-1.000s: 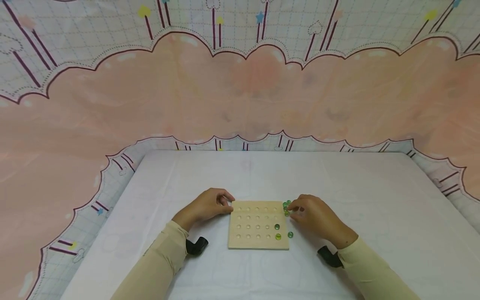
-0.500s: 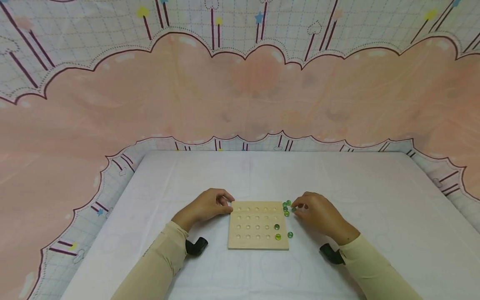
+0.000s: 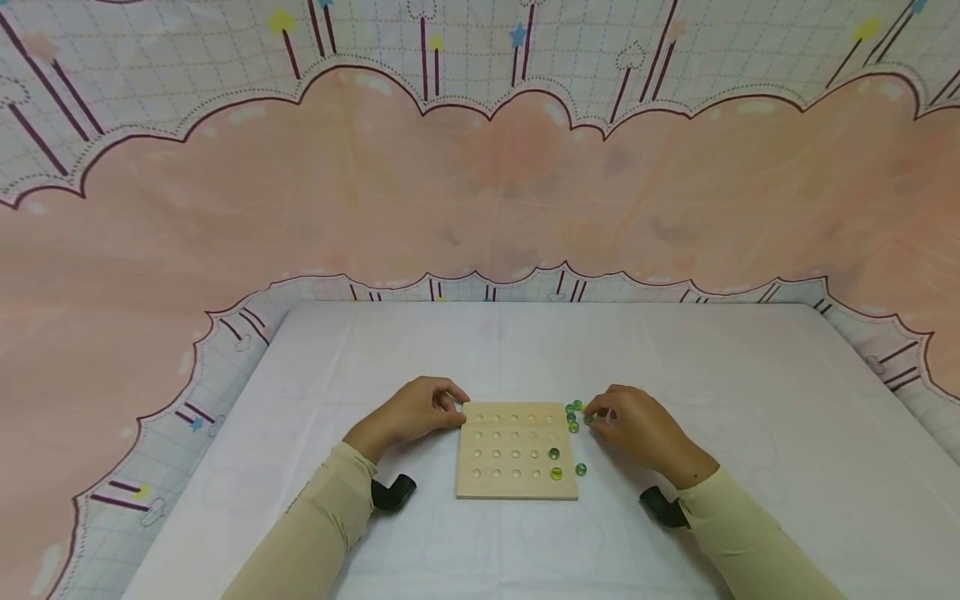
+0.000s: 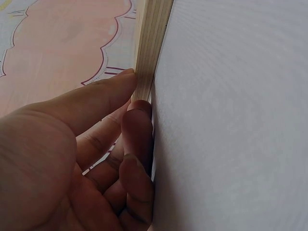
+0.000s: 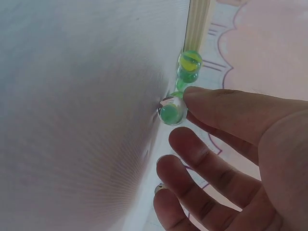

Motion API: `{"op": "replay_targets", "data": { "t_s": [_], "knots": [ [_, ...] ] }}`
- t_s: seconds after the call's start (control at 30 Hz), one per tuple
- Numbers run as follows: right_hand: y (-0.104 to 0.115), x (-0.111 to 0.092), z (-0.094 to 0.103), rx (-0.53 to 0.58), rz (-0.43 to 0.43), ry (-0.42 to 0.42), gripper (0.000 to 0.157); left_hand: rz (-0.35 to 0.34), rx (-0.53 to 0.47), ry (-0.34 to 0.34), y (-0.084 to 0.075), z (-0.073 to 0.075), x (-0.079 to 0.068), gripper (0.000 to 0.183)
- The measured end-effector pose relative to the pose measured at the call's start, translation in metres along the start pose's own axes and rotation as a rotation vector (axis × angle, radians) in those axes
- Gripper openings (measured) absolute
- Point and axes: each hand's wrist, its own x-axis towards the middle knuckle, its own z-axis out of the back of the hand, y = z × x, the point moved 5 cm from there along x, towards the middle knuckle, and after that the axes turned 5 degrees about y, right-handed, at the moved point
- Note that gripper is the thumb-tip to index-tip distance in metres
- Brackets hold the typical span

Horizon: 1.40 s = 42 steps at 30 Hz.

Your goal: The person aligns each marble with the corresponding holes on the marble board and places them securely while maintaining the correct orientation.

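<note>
A pale wooden board [image 3: 506, 445] with rows of shallow round hollows lies flat on the table. Two glass marbles, one green [image 3: 554, 454] and one yellow-green [image 3: 557, 474], sit in hollows in its right column. At the far left corner, my left hand [image 3: 412, 408] holds the board by its edge with thumb and fingers. My right hand [image 3: 645, 432] is beyond the board's right edge, thumb and index finger pinching a clear-and-green marble [image 5: 172, 110]; the index fingertip is mostly hidden in the right wrist view. Several green marbles [image 3: 573, 427] cluster beside that edge.
A single green marble [image 3: 581, 470] lies apart, near the board's right front. White cloth covers the table [image 3: 375, 350]. A patterned peach curtain [image 3: 480, 192] hangs behind it. Black wrist devices [image 3: 393, 493] sit under both forearms.
From one second to half a second ago, my right hand drew slightly right from the marble cluster, with one marble at its fingertips. Since then it has hardly moved. The left hand stays still.
</note>
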Motion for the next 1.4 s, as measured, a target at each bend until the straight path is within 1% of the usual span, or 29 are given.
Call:
{"op": "replay_targets", "data": {
  "t_s": [0.53,0.7,1.07,1.4],
  "knots": [
    [0.0033,-0.0014,-0.0013,-0.001,0.051,-0.015,0.013,0.014,0.018,-0.007,0.0013,-0.0007,0.0006,0.022],
    [0.0022,-0.0018,-0.0023,-0.001,0.063,-0.022,0.013,0.008,0.005,-0.006,0.0017,-0.0014,0.0002,0.022],
    [-0.0018,-0.0031,-0.0024,0.023,0.026,-0.013,0.014,0.006,0.007,-0.003,0.0028,-0.0022,0.0004,0.022],
    [-0.0026,-0.0024,-0.0026,0.021,0.02,-0.004,0.013,0.011,0.008,-0.004,0.004,-0.002,0.001,0.022]
  ]
}}
